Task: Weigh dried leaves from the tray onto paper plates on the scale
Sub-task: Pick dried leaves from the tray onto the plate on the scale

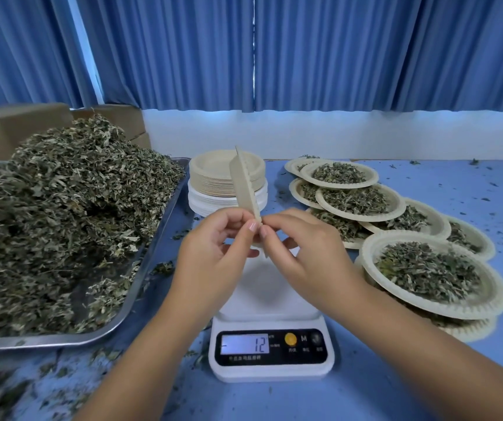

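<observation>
An empty beige paper plate (244, 183) stands on edge above the scale, seen nearly side-on. My left hand (216, 241) and my right hand (301, 238) both pinch its lower rim between thumb and fingers. Below them sits the white digital scale (271, 347); its platform is bare and its display reads 12. A metal tray (140, 284) on the left holds a tall heap of dried leaves (62, 202).
A stack of empty paper plates (210, 180) stands behind the scale. Several leaf-filled plates (426, 268) overlap on the right of the blue table (456, 183). Leaf crumbs litter the table. Cardboard boxes (16, 126) stand at back left; blue curtains hang behind.
</observation>
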`<state>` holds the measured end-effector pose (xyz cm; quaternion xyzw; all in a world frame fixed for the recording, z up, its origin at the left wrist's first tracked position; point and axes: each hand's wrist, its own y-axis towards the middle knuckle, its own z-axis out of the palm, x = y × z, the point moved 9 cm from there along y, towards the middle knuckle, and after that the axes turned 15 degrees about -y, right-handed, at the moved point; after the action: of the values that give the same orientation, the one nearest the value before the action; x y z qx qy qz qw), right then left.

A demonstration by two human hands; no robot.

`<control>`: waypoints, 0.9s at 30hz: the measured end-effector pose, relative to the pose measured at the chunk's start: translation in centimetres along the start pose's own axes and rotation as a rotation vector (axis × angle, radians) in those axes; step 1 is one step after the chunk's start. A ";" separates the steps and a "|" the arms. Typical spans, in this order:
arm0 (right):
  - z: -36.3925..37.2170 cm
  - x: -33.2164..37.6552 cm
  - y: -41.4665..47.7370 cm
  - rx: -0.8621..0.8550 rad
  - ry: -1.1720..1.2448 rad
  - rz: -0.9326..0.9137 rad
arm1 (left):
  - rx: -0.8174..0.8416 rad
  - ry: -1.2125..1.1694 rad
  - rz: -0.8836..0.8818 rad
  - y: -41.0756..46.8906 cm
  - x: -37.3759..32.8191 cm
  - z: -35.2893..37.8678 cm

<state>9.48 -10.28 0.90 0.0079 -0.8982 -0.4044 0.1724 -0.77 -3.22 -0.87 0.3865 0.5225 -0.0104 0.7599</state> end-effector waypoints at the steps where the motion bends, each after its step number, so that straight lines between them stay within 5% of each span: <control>1: 0.0 0.0 0.0 -0.004 0.013 0.004 | 0.002 -0.014 -0.005 0.0 0.0 0.0; 14: 0.0 -0.4 -0.2 -0.014 0.021 0.102 | 0.021 -0.042 -0.023 -0.2 0.3 0.1; 27: 0.4 -0.8 -0.5 0.053 0.068 0.199 | -0.042 0.181 0.103 -0.3 -0.7 -0.3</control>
<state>10.03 -10.20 0.03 -0.0632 -0.8986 -0.3607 0.2417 -1.49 -3.54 -0.52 0.3963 0.5687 0.0745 0.7169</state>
